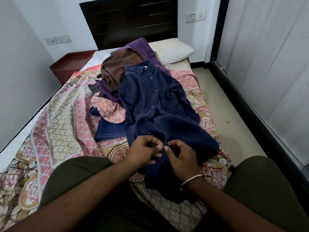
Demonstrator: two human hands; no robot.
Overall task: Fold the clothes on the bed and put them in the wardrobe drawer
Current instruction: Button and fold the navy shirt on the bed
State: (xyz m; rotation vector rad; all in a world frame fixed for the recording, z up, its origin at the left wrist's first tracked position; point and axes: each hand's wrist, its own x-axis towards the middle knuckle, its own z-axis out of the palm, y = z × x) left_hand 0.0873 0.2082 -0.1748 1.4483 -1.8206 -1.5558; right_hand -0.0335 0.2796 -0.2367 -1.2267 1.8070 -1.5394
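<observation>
A navy blue button-up shirt [160,111] lies lengthwise on the patterned bedspread [58,124], collar toward the headboard. My left hand [143,151] and my right hand [180,158] pinch the shirt's front placket near its lower end, fingertips meeting at a small blue button. Behind the shirt is a heap of clothes: a brown garment [117,67], a purple one [143,47], a pink printed one [108,109] and folded denim [110,129]. No wardrobe drawer shows.
A white pillow [172,49] rests against the dark headboard [130,19]. A red bedside table [70,64] stands at the left. Tiled floor [230,104] and a white sliding-door wardrobe [270,56] run along the right. My knees frame the foreground.
</observation>
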